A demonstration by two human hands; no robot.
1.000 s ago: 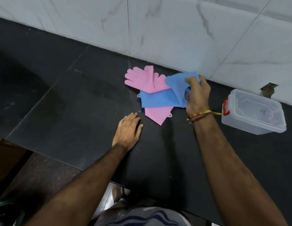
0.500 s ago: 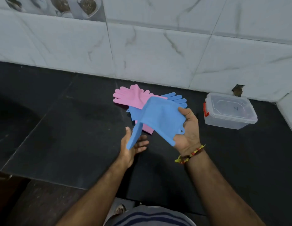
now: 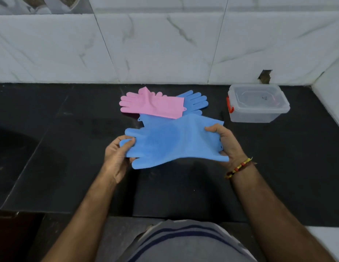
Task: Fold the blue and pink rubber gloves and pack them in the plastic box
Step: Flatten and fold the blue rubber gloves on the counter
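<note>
I hold a blue rubber glove stretched flat above the black counter. My left hand grips its finger end and my right hand grips its cuff end. Behind it, near the wall, a pink glove lies across a second blue glove, whose fingers stick out to the right. A clear plastic box with red latches and its lid on stands at the right, by the wall.
The black counter runs along a white marble-tiled wall, with a dark hole in the tiles above the box. The counter's front edge is near my body. A white ledge rises at the far right.
My right hand lifted one blue glove off the pile and brought it toward me. My left hand came up off the counter and took its other end, spreading the glove flat.
</note>
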